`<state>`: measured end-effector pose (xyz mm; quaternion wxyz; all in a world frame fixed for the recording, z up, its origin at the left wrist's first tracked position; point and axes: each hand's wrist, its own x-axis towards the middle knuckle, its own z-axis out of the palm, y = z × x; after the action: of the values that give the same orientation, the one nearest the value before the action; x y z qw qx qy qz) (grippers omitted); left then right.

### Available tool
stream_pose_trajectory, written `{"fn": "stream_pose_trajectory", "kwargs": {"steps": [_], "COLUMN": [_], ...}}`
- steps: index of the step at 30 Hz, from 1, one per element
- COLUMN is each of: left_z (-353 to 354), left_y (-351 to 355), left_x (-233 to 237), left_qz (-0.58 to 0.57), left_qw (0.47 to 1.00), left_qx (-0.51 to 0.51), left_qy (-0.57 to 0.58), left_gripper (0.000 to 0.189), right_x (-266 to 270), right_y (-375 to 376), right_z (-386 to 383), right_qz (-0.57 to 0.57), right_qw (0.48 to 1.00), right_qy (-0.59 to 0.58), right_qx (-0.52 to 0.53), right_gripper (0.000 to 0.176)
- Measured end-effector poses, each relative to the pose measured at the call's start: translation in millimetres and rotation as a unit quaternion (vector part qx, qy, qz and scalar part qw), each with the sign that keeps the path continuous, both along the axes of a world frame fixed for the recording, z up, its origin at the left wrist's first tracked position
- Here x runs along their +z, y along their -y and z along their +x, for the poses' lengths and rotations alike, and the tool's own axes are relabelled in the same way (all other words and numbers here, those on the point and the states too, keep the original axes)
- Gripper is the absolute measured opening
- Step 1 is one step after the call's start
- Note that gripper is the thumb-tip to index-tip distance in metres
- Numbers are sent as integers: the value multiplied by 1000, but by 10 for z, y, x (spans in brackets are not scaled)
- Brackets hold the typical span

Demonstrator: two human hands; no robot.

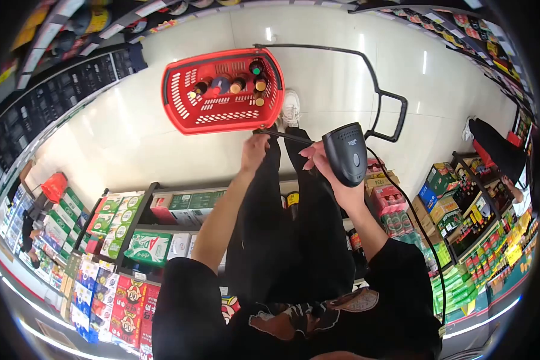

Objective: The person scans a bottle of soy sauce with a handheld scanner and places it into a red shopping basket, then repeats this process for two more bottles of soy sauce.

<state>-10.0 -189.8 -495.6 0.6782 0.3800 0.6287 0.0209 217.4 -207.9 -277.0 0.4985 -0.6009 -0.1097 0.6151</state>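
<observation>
My left hand (256, 150) is at the near edge of a red shopping basket (222, 127), its fingers curled beside the root of the basket's black handle (318, 48). What those fingers hold, if anything, is too small to tell. Several capped bottles (239, 84) lie in the basket, which rests on the floor. The handle is folded out to the right. Its lower arm runs behind a black handheld scanner (346, 155), which my right hand (330, 168) grips. A black cable trails down on the right.
Shelves with boxed goods (149, 248) stand beside my legs. Bottles and packs fill the shelves (471, 228) at the right. A person in black (498, 147) is at the far right, and another person (31, 231) is at the far left. More shelving (60, 90) lines the upper left.
</observation>
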Motion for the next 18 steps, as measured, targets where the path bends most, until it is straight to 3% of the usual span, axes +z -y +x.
{"fn": "stream_pose_trajectory", "kwargs": {"steps": [1,2,4,5,6,13,18], "left_z": [34,-93,30,148,183,512,699], "left_y": [10,225,97,-165,-236,-917,-1016], "left_x": [248,124,636,965,1155,2365,2854], "left_qz": [-22,196,102,133,121,156,205], "left_qw": [1000,973,989,983,981,974,965], "left_qx": [-1,-95,-92,-103,-110,-75,-13], "left_qy": [-10,70,53,71,102,148,161], "left_gripper": [32,31,28,28,23,24,25], "right_x": [126,259,529,764,917,1598,1706], "right_y": [6,7,49,93,88,160,311], "right_z": [2,-4,-36,-21,-78,-16,311], "right_qz": [2,15,-15,3,11,74,183], "right_qw": [1000,999,1000,994,999,993,971], "right_qy": [17,24,3,79,41,76,116], "right_qx": [17,14,13,78,19,53,96], "right_gripper": [28,28,27,28,25,21,24]}}
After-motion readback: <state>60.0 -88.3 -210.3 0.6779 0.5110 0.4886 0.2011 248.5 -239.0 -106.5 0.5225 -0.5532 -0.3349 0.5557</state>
